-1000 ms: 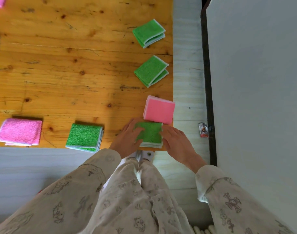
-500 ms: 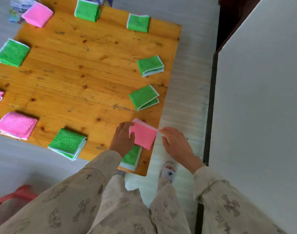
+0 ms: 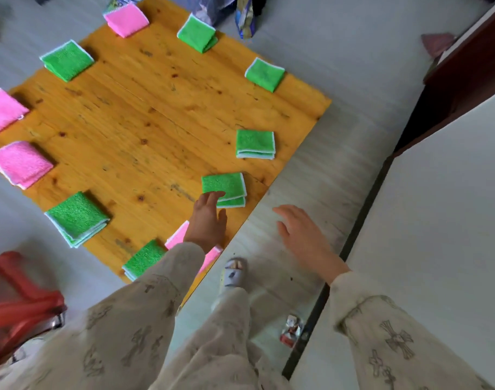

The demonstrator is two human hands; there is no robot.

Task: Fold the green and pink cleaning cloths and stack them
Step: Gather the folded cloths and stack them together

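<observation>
Folded green and pink cloths lie around the rim of a wooden table. My left hand reaches over the near right edge, fingers spread, its fingertips touching a folded green cloth. Under my left wrist lies a pink cloth on top of a green cloth, both partly hidden by my sleeve. My right hand hovers open beside the table, over the floor, holding nothing. Another folded green cloth lies further along the right edge.
More folded cloths sit on the table: green ones and pink ones. A white panel stands to the right. A red object is at the lower left. My slippered foot stands by the table.
The pink cloth went from my hands onto the green cloth at the near corner. My left hand moved forward to the green cloth beyond it. My right hand let go and drew off the table.
</observation>
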